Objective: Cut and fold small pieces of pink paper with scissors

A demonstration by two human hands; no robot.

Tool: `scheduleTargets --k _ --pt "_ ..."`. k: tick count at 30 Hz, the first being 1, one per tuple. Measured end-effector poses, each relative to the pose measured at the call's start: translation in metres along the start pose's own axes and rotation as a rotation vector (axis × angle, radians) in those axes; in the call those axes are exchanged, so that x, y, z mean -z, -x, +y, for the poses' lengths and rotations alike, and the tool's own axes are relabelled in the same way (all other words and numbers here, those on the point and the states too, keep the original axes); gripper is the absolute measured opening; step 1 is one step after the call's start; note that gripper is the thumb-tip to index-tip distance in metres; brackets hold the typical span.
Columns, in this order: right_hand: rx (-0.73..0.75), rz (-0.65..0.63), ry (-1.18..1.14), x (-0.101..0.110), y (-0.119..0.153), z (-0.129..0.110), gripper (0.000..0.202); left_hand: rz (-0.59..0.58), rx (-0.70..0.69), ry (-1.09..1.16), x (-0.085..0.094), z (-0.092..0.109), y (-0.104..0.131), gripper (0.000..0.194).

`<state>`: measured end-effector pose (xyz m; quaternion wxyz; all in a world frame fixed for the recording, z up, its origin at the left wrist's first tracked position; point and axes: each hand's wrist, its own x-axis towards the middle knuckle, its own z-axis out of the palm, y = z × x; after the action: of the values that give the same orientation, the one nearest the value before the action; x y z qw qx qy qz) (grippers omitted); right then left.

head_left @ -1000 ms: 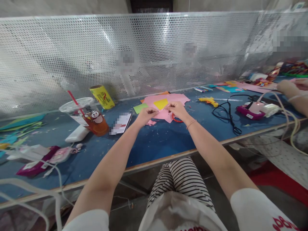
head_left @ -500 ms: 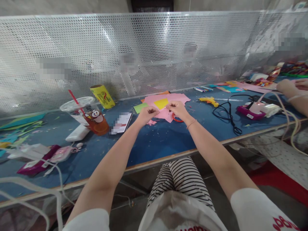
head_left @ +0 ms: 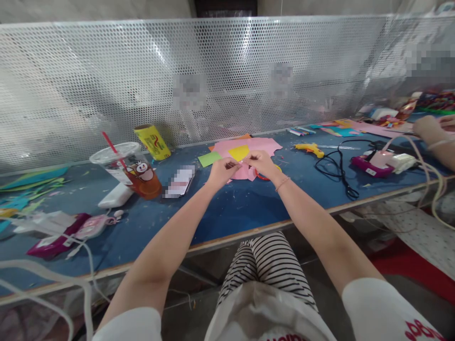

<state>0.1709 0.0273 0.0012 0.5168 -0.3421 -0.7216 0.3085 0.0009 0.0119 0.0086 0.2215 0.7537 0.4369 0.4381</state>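
My left hand [head_left: 223,171] and my right hand [head_left: 261,163] meet fingertip to fingertip over a pile of pink paper [head_left: 266,144]. Both are closed in a pinch. Whatever lies between the fingers is too small to make out. Just behind the fingertips is a yellow piece of paper [head_left: 239,152], and a green piece [head_left: 209,159] lies beyond my left hand. Under my right wrist a red loop [head_left: 261,176] shows, partly hidden, with a bit of yellow beside it.
On the left stand a drink cup with a straw [head_left: 145,179], a yellow canister [head_left: 153,142] and a phone [head_left: 180,182]. To the right lie a yellow glue gun [head_left: 310,150], a black cable [head_left: 337,176] and a purple power strip [head_left: 371,167]. Another person's hand [head_left: 428,130] works at far right.
My hands have drawn closer together, the left one shifting right so the fingertips now meet. A bit of yellow beside the red loop has come into view.
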Motion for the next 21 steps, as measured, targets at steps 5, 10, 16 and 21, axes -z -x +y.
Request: scheduleTargets --k 5,10,16,21 --pt "0.025 -0.016 -0.008 -0.0053 0.0015 0.0 0.018 0.022 -0.017 -0.002 0.0 0.0037 0.0007 0.026" --pt "0.029 -0.034 0.016 -0.0064 0.0002 0.0056 0.02 0.007 -0.029 -0.041 0.0002 0.0066 0.0027 0.026" --pt "0.009 -0.028 0.011 -0.0054 -0.0007 0.0064 0.026 -0.017 -0.05 -0.081 0.0022 0.008 0.0028 0.026" --pt "0.037 -0.018 0.051 -0.0054 -0.0002 0.0057 0.029 -0.048 -0.054 -0.094 0.0039 0.0067 0.0012 0.025"
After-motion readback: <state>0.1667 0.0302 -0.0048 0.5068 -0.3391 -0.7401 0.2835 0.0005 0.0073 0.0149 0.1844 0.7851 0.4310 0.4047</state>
